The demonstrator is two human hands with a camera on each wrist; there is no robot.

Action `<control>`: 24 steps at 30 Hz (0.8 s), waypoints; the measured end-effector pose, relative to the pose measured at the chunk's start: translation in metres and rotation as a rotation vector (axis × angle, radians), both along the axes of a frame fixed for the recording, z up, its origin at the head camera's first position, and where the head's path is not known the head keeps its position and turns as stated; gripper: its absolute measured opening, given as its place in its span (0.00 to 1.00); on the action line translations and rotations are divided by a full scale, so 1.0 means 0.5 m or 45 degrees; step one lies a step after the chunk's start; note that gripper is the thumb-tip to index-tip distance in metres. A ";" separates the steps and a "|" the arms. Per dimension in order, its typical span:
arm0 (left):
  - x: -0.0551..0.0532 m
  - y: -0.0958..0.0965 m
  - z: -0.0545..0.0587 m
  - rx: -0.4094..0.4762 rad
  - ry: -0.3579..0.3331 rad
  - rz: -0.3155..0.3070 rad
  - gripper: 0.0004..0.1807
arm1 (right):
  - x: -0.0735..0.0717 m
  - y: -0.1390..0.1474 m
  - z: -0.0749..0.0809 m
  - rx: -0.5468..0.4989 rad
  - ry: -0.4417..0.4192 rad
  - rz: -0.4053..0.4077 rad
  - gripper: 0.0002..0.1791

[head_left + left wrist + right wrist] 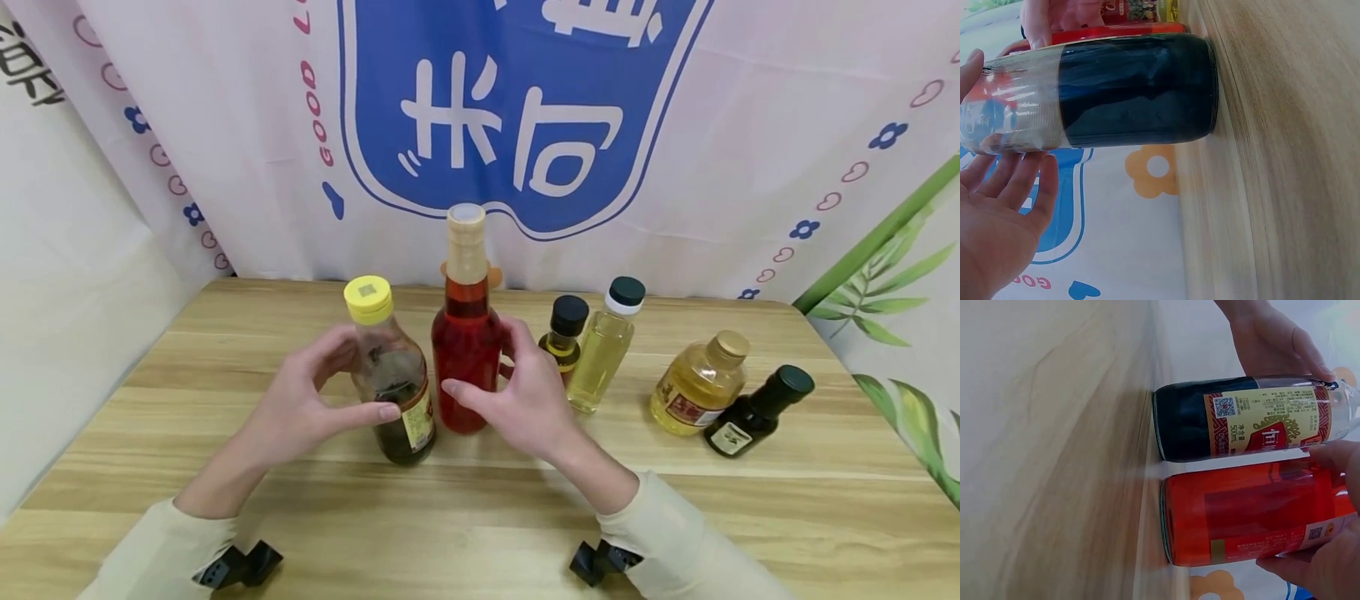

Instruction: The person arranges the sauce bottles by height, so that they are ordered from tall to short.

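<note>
A glass bottle of dark sauce with a yellow cap (393, 383) stands upright on the wooden table. My left hand (296, 408) holds it round its upper body, thumb in front and fingers behind. In the left wrist view, the sauce's dark level reaches partway up the glass. Right beside it is a taller bottle of red liquid with a cream-wrapped neck (467, 350), also upright. My right hand (528, 400) grips this red bottle, its thumb across the front. The right wrist view shows the sauce bottle's yellow and red label (1266, 422) and both bases on the tabletop.
Right of my right hand stand a small black-capped bottle (567, 321) and a slim pale-oil bottle (602, 354). Farther right are a squat yellow-oil bottle (697, 383) and a dark green bottle (753, 417). A printed curtain (262, 167) hangs along the table's (420, 542) back edge.
</note>
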State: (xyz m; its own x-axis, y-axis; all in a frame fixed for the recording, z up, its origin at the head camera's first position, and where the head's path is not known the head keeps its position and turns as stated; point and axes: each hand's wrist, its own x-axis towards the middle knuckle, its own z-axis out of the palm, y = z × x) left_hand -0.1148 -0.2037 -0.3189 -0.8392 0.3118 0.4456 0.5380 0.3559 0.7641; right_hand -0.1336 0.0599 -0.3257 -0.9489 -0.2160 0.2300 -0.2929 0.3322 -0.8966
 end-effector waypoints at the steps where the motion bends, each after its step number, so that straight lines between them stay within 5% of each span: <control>1: 0.000 0.000 0.000 0.000 -0.002 0.001 0.38 | 0.000 -0.001 0.000 -0.007 0.000 -0.005 0.45; 13: 0.000 0.002 0.001 -0.014 -0.004 0.006 0.36 | -0.003 -0.012 0.003 -0.081 0.055 -0.042 0.42; 24: 0.002 0.000 0.003 -0.045 -0.039 0.027 0.35 | -0.047 -0.051 0.029 -0.148 0.059 -0.065 0.43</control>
